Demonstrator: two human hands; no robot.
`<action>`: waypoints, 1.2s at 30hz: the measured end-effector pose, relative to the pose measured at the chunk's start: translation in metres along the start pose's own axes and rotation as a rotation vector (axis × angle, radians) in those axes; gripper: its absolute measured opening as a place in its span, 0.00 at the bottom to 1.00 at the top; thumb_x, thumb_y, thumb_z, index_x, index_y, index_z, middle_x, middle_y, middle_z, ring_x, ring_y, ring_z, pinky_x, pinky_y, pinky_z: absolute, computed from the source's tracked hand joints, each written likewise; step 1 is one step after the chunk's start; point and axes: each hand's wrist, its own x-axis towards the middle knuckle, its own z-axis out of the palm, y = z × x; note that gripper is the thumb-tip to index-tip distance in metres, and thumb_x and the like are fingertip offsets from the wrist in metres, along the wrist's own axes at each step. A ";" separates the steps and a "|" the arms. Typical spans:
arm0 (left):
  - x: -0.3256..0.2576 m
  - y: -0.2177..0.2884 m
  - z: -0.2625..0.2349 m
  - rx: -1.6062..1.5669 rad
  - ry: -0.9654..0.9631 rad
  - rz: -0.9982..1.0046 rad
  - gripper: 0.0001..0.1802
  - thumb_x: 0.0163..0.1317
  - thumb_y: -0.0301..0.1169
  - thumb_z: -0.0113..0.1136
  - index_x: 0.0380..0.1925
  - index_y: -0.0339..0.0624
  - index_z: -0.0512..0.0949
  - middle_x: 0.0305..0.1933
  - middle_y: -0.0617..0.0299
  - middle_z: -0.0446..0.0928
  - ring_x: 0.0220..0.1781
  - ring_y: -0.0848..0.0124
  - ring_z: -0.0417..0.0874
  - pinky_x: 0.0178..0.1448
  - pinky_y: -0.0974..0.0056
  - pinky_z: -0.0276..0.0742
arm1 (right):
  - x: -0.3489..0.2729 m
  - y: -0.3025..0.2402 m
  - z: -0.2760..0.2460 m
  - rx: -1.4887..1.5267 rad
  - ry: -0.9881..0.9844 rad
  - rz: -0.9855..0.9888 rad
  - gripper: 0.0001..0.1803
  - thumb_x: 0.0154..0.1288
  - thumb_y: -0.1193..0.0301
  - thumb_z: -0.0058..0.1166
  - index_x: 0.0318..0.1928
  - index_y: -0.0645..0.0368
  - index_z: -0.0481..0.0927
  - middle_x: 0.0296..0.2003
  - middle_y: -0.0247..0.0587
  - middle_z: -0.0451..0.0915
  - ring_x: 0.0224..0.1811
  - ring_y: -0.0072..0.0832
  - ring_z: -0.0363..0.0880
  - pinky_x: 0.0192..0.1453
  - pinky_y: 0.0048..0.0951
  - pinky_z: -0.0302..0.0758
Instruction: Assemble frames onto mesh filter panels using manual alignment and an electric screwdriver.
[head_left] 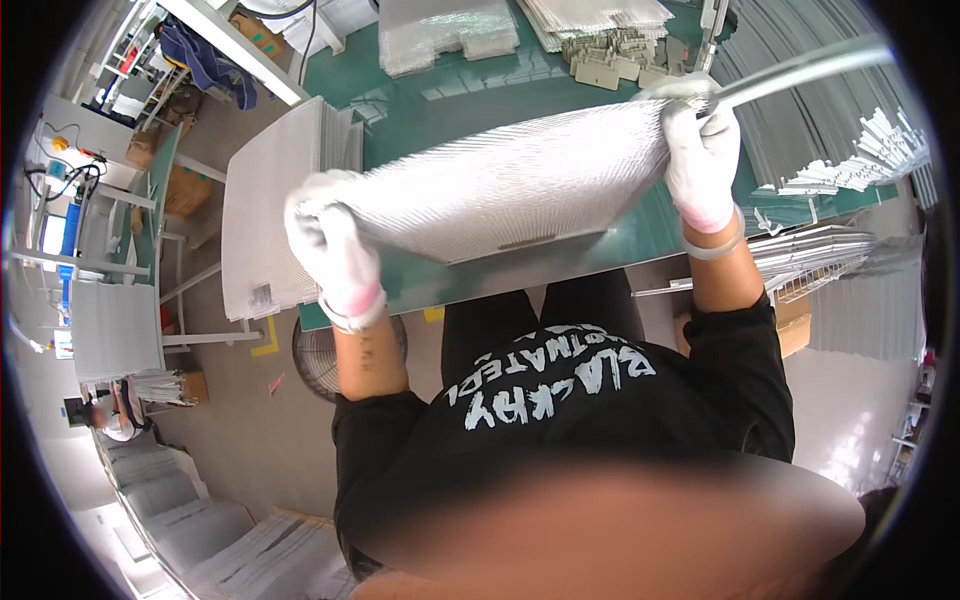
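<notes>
A silvery-white, finely ribbed sheet (530, 180) is held up over the green tabletop (635, 245), its lower edge close to the table's front. My left hand (335, 240), in a white glove, is closed around the sheet's left end. At the opposite end, my gloved right hand (702, 155) pinches the upper corner. A long, pale, shiny strip (810, 72), blurred, runs from beside the right fingers toward the upper right. Whether those fingers also grip the strip, I cannot tell.
Upright white sheets (270, 210) stand packed at the table's left. Clear plastic packs (445, 35) and small beige pieces (605, 60) lie at the back. Long grey strips (800, 110) are stacked at right. Below are a round fan (320, 355) and a wire rack (812, 283).
</notes>
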 end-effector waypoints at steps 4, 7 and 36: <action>-0.014 0.010 0.019 -0.145 -0.218 0.180 0.10 0.68 0.32 0.55 0.30 0.39 0.72 0.32 0.55 0.74 0.32 0.65 0.75 0.37 0.60 0.73 | -0.017 0.010 -0.015 0.126 0.062 -0.059 0.06 0.68 0.75 0.49 0.41 0.65 0.76 0.32 0.38 0.79 0.34 0.20 0.76 0.42 0.22 0.74; -0.012 0.002 -0.001 -0.612 -0.762 0.152 0.20 0.69 0.44 0.54 0.26 0.39 0.77 0.32 0.54 0.75 0.31 0.63 0.76 0.33 0.60 0.73 | -0.027 0.000 -0.016 0.367 -0.196 -0.200 0.15 0.70 0.62 0.55 0.39 0.63 0.73 0.29 0.44 0.79 0.28 0.33 0.79 0.32 0.32 0.78; -0.053 -0.055 -0.048 1.018 -1.480 -0.116 0.16 0.54 0.27 0.54 0.44 0.43 0.80 0.46 0.53 0.78 0.50 0.54 0.75 0.55 0.55 0.71 | -0.097 -0.036 -0.053 0.347 -0.582 -0.147 0.15 0.62 0.62 0.53 0.24 0.59 0.79 0.31 0.39 0.85 0.32 0.37 0.84 0.34 0.36 0.79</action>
